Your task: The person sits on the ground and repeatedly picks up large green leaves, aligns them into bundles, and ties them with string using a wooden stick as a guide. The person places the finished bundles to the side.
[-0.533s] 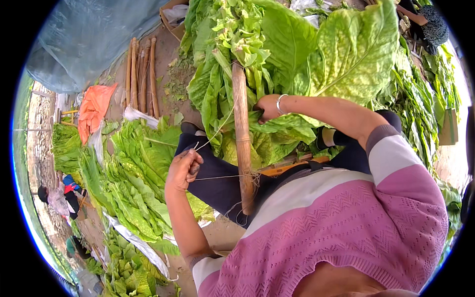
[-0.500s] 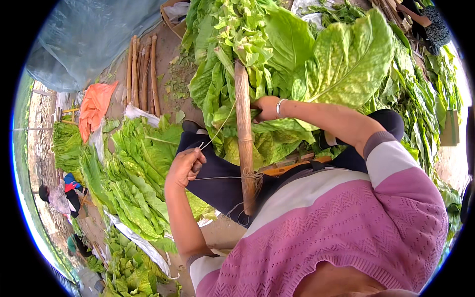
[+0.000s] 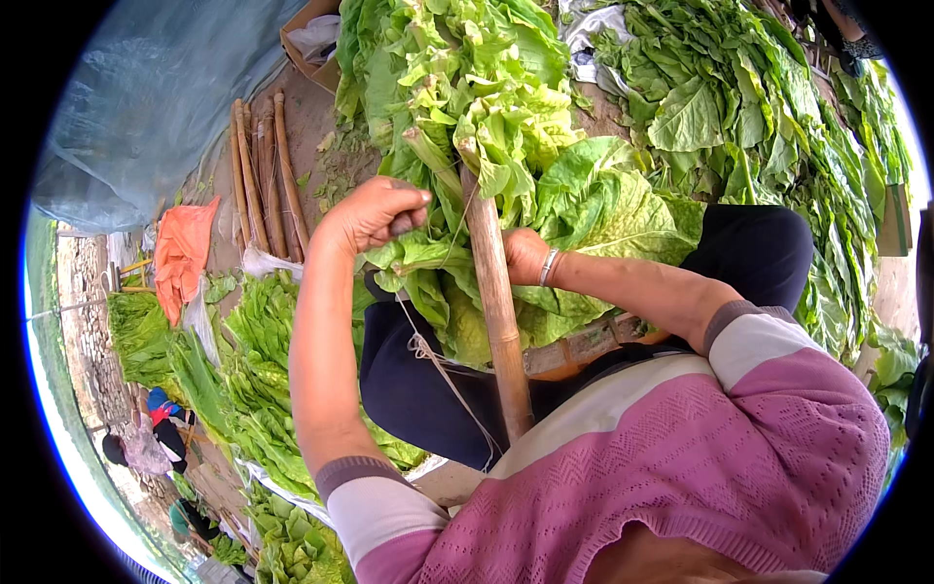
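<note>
A wooden pole [image 3: 498, 302] slants from my lap up into a thick row of green tobacco leaves [image 3: 486, 88] bunched along its far part. My left hand [image 3: 384, 214] is closed, raised just left of the pole beside the leaf stems; what its fingers hold is hidden. Against the pole's right side, my right hand [image 3: 526, 256] is closed round the stem end of a bunch of large leaves [image 3: 623, 214], its fingertips hidden. Thin string [image 3: 420, 346] hangs in a tangle left of the pole, over my dark trouser leg. More string crosses the pole near the stems.
Loose leaves [image 3: 720, 107] lie heaped at the right, and further piles [image 3: 263, 360] at the left. Several bare poles [image 3: 263, 180] lie near an orange cloth [image 3: 183, 255] and blue plastic sheeting [image 3: 146, 117]. A cardboard box [image 3: 311, 44] stands at the back. Other people appear far left.
My left hand has moved up and away from me, toward the stems. The string, taut before, now hangs slack. The big leaves in my right hand have swung down nearer the pole.
</note>
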### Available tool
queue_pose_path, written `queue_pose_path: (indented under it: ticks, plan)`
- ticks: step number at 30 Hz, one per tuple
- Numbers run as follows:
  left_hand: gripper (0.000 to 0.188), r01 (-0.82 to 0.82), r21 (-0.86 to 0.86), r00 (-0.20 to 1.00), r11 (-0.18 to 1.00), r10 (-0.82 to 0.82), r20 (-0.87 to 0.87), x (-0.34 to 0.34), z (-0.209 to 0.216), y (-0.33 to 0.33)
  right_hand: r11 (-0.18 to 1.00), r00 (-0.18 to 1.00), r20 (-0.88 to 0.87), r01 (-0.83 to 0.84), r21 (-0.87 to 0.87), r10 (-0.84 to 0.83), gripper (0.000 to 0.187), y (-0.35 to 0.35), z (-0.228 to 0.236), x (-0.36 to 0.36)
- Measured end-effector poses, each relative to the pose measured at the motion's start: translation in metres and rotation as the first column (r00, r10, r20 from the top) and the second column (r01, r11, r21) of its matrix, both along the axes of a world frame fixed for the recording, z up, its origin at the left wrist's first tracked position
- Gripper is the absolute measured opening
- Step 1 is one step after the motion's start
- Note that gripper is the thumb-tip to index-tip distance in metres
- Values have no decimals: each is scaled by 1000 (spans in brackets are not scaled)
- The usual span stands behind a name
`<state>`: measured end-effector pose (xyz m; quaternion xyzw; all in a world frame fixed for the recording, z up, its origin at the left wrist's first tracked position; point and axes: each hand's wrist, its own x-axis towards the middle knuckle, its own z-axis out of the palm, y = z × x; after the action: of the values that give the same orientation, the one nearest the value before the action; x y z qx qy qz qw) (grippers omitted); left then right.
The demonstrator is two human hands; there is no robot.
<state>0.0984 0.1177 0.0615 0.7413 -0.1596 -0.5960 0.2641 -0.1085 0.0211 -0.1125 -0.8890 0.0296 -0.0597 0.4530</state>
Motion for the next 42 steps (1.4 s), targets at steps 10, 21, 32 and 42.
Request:
queue_pose_path:
  ticks: [10, 21, 32, 42]
  plan:
    - [25, 342, -683, 905, 646, -30, 425, -226, -16, -56, 497, 930, -194, 333, 801, -312, 34, 25, -9, 51]
    - [24, -427, -442, 898, 789, 315, -306, -273, -24, -60, 813, 904, 273, 418, -405, -328, 72, -72, 3, -91]
    - [19, -225, -394, 971, 891, 174, -162, -288, -44, -82, 778, 757, -650, 368, 509, 67, 67, -15, -125, -36]
    - [12, 315, -640, 932, 701, -102, 347, -309, 0, -7, -126, 854, -43, 126, 984, 519, 55, -68, 126, -90]
